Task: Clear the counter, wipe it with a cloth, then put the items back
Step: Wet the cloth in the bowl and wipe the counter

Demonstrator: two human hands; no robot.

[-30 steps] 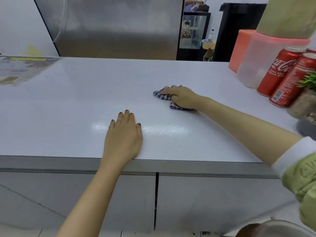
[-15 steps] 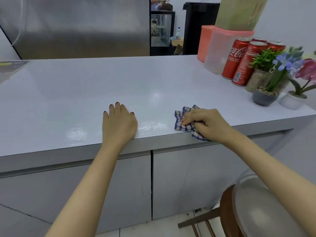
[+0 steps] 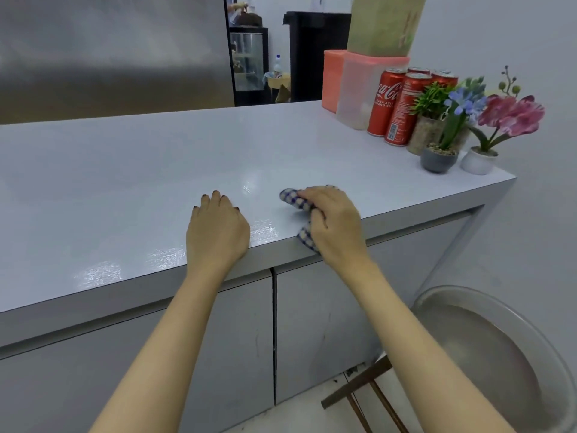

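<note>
Head view, near to far. Metal basin (image 3: 484, 354) at lower right, cut off by the frame; wooden stool (image 3: 359, 389) legs show beside it. Left hand (image 3: 218, 232) lies flat, fingers straight, at the counter (image 3: 125, 182) front edge. Right hand (image 3: 334, 223) just beside it, fingers curled round the checked cloth (image 3: 293, 198) (one corner hangs over the edge). Far right corner: grey pot (image 3: 437, 160) with pebbles and blue flowers, white pot (image 3: 476, 164) with a pink orchid, red cans (image 3: 382, 104), clear tub (image 3: 356, 95), contents hard to make out.
</note>
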